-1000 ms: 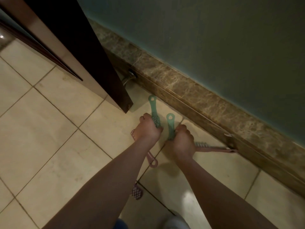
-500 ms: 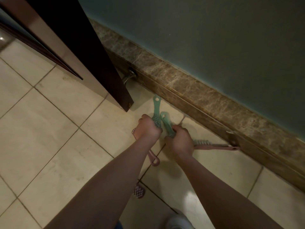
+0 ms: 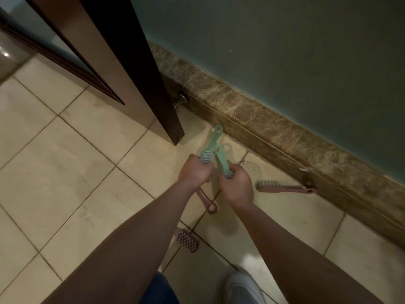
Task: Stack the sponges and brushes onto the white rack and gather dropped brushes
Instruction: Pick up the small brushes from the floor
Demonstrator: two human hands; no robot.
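My left hand [image 3: 195,171] grips a green brush [image 3: 210,148] by its bristle head, handle pointing away toward the wall. My right hand [image 3: 237,185] grips a second green brush [image 3: 223,164], which crosses the first one just above the floor. A pink brush [image 3: 285,188] lies on the tiles to the right, along the skirting. Under my left wrist a pink handle with a ring end [image 3: 207,202] shows on the floor. Another pink brush head [image 3: 187,240] lies nearer my feet, partly hidden by my left arm. No white rack is in view.
A dark brown door [image 3: 122,69] stands open at the upper left, its edge close to the brushes, with a metal doorstop [image 3: 180,99] behind it. A marble skirting [image 3: 274,132] runs along the grey-green wall. My shoe [image 3: 243,286] is at the bottom.
My two hands have come closer together, so the two green brushes, apart a second ago, now cross each other. The pink brushes on the floor have not moved.
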